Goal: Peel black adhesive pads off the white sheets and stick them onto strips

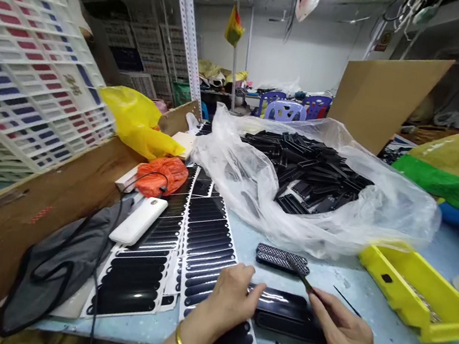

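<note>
My right hand (344,330) grips slim dark tweezers (304,276), their tips pointing up and left over a black textured oblong piece (279,257) on the table. My left hand (232,296), with a gold bangle at the wrist, has its thumb and curled fingers closed at the left end of a glossy black strip (283,302). Just below that strip lies a black oblong case (288,325), partly covered by my right fingers. Sheets of black oblong stickers (209,232) on white backing lie beside and under my left hand.
A clear plastic bag (247,197) full of black pieces (308,166) lies ahead. On the right stands a yellow bin (393,288) with small parts. A white power bank (139,220), orange bag (162,176) and grey cloth (56,261) lie left, near a white crate (31,79).
</note>
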### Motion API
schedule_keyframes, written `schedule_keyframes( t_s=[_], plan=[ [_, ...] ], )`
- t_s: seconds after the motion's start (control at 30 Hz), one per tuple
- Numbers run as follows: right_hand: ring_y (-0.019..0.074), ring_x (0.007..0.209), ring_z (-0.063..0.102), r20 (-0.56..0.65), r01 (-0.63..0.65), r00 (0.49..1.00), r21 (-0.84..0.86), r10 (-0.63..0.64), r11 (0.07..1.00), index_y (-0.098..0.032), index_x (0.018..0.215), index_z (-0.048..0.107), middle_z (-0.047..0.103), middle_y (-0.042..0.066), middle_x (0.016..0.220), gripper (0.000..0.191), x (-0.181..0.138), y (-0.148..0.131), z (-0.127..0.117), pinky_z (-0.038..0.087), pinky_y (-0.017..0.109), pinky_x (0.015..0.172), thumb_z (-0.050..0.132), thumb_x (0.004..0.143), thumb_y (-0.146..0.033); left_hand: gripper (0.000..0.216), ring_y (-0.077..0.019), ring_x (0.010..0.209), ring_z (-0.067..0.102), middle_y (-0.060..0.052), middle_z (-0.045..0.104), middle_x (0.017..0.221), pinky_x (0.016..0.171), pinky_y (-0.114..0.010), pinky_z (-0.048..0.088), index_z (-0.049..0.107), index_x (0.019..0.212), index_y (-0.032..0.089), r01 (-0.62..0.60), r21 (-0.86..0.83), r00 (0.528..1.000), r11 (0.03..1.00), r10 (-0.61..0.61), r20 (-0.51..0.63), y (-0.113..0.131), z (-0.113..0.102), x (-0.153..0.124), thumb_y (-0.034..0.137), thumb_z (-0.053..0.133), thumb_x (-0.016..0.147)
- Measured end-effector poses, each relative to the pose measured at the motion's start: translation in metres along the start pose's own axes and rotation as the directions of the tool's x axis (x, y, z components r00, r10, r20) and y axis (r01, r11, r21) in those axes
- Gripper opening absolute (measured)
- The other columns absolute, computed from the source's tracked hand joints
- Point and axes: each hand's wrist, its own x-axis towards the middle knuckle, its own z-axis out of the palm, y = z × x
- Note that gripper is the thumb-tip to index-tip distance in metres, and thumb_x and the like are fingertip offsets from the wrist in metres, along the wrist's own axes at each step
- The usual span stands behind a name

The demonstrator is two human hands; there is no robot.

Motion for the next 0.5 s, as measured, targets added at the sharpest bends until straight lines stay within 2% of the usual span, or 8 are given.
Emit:
schedule_keyframes(
  t_s=[0.1,0.23,0.37,0.5],
  plan=[
    [0.0194,0.071,0.073,0.025,0.079,0.997,-0.053,-0.078,0.995,-0.022,0.086,0.077,0.077,0.003,0.083,0.027,0.027,0.007,-0.008,0.059,0.025,0.067,0.061,0.084,-0.043,0.014,-0.0215,0.072,0.065,-0.009,0.071,0.079,0.068,-0.031,0.045,0.068,0.089,0.014,0.065,-0.050,0.997,0.997,-0.067,-0.024,-0.009,-0.001,0.023,0.020,0.059,0.080],
    [0.0183,0.061,0.069,0.083,0.124,0.989,-0.060,-0.119,0.990,-0.020,0.081,0.075,0.076,0.004,0.074,0.027,0.056,0.027,-0.003,0.055,0.026,0.054,0.058,0.086,-0.040,0.017,-0.0188,0.067,0.064,-0.004,0.068,0.070,0.067,-0.028,0.045,0.069,0.089,0.014,0.178,-0.146,0.984,0.973,-0.179,0.006,-0.016,0.004,0.050,0.016,0.065,0.073],
    [0.0184,0.063,0.070,0.148,0.195,0.971,-0.041,-0.187,0.980,-0.020,0.082,0.075,0.076,0.004,0.073,0.022,0.062,0.040,0.011,0.054,0.027,0.057,0.059,0.087,-0.036,0.018,-0.0158,0.058,0.060,0.001,0.063,0.061,0.063,-0.026,0.044,0.070,0.087,0.016,0.192,-0.233,0.981,0.953,-0.191,0.029,-0.014,0.009,0.056,0.018,0.066,0.070],
    [0.0184,0.065,0.069,0.185,0.273,0.946,-0.020,-0.265,0.962,-0.020,0.086,0.074,0.074,0.004,0.074,0.018,0.060,0.040,0.014,0.055,0.028,0.060,0.061,0.087,-0.032,0.011,-0.0152,0.055,0.057,0.002,0.060,0.057,0.059,-0.026,0.041,0.069,0.079,0.017,0.183,-0.287,0.982,0.940,-0.186,0.020,-0.014,0.011,0.052,0.025,0.063,0.073]
  ],
)
